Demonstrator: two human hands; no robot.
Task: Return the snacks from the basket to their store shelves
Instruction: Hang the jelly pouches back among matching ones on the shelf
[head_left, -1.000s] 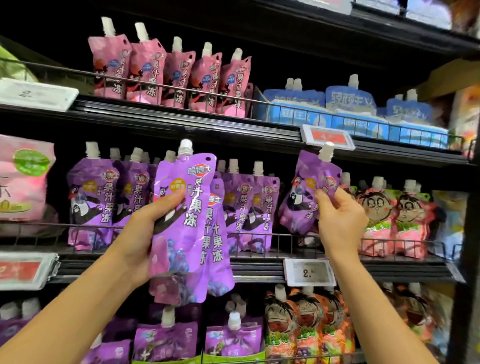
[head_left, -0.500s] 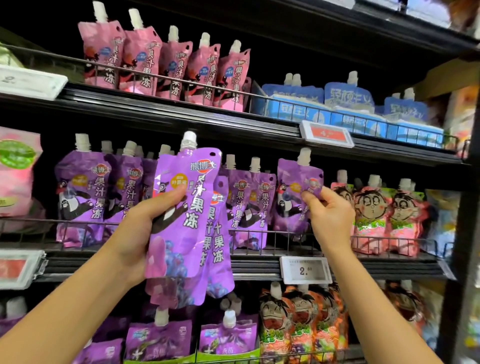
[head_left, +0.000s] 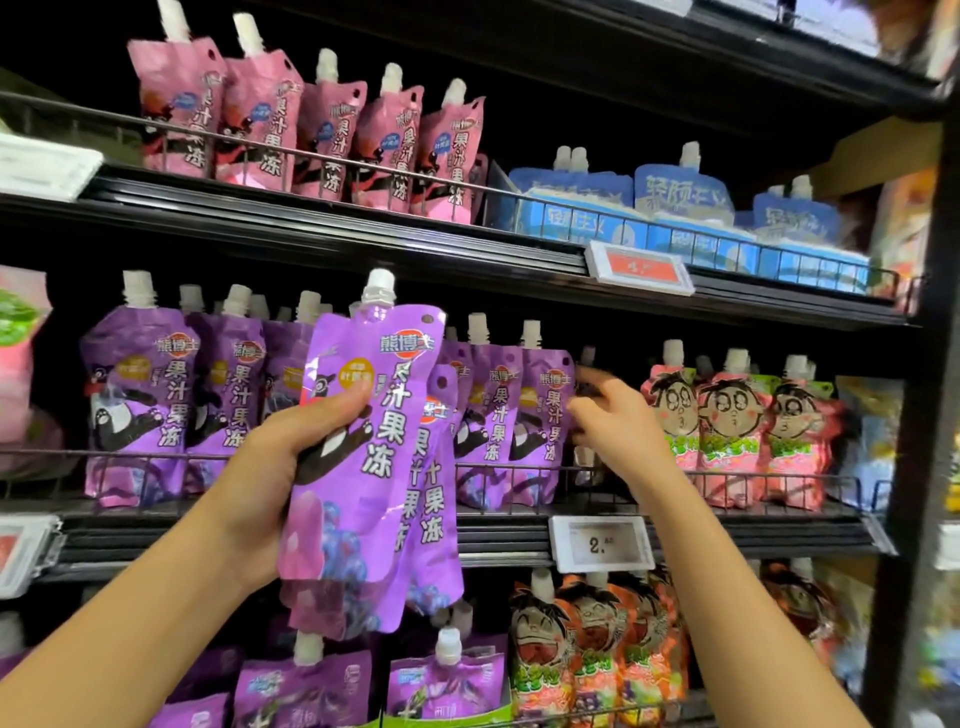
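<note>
My left hand (head_left: 265, 467) grips a stack of purple spouted jelly pouches (head_left: 363, 467) in front of the middle shelf (head_left: 493, 535). More pouches of the same kind (head_left: 156, 405) stand in a row behind the wire rail. The rightmost purple pouch (head_left: 543, 415) of that row stands upright on the shelf. My right hand (head_left: 618, 431) is just right of it, with blurred fingers stretched toward its edge and nothing held.
Pink cartoon-face pouches (head_left: 727, 431) stand right of the purple row. Pink pouches (head_left: 322, 124) and blue ones (head_left: 675, 208) fill the upper shelf. A white price tag (head_left: 600, 540) hangs on the middle shelf edge. Orange pouches (head_left: 587, 649) sit below.
My right hand carried one purple pouch down into the right end of the row and let go of it. My left hand kept its stack almost still.
</note>
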